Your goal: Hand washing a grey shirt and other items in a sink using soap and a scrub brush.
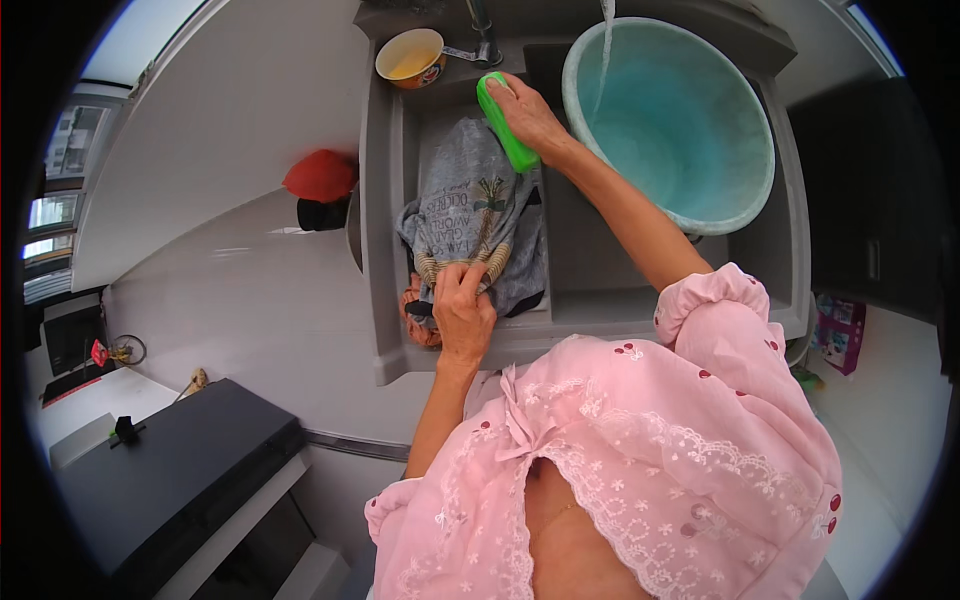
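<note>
My right hand (pixel 529 120) grips a bright green oblong block (pixel 506 124), a brush or a soap bar; its underside is hidden. It is held at the upper right edge of a grey T-shirt (pixel 480 165) with a printed palm tree and writing. My left hand (pixel 463 307) has its fingers on the shirt's striped neckband (pixel 427 268), pinching the cloth. The shirt lies bunched in the left basin of a grey laundry sink (pixel 382 225). Beneath its lower left corner shows an orange-brown cloth (pixel 421 330).
A large pale turquoise bucket (pixel 761 135) stands in the right basin, with a water stream (pixel 604 60) falling into it. On the sink's back left corner sits a bowl (pixel 411 58) with yellowish contents, beside a metal faucet (pixel 484 49). A red object (pixel 321 176) is left of the sink.
</note>
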The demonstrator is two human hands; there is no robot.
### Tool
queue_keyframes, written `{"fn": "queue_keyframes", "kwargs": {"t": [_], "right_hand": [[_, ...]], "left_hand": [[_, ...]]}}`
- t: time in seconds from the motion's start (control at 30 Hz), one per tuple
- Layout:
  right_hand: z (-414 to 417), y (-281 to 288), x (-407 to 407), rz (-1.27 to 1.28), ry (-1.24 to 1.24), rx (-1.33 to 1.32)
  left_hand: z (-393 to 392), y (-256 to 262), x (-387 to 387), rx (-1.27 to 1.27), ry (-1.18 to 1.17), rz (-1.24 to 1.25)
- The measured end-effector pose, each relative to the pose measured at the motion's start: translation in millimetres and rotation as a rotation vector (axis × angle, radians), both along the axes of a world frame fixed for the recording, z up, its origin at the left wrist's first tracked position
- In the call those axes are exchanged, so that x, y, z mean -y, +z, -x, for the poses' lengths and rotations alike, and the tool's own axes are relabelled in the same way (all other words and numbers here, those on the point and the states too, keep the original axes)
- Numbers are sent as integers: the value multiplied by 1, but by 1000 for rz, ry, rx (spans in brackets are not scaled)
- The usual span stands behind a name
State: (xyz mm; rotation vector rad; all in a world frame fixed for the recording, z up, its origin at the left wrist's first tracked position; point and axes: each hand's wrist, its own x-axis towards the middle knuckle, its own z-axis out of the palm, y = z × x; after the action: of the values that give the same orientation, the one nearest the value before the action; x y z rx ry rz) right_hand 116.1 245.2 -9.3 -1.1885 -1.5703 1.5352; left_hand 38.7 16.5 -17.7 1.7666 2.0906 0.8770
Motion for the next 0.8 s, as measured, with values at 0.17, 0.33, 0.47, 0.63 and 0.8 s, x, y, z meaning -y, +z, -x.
{"fn": "queue_keyframes", "kwargs": {"t": [0.17,0.33,0.47,0.63,0.8], "right_hand": [[1,-30,80,-847,508,262],[17,-79,90,-1109,573,466],[23,-97,22,-884,192,746],[12,-57,14,-368,122,346],[-35,-29,44,-167,-19,6]], "left_hand": [[2,-7,2,17,100,-23],[5,-2,13,190,107,43],[10,34,4,455,126,41],[46,52,-56,1312,211,-165],[75,67,-83,1511,193,-231]]}}
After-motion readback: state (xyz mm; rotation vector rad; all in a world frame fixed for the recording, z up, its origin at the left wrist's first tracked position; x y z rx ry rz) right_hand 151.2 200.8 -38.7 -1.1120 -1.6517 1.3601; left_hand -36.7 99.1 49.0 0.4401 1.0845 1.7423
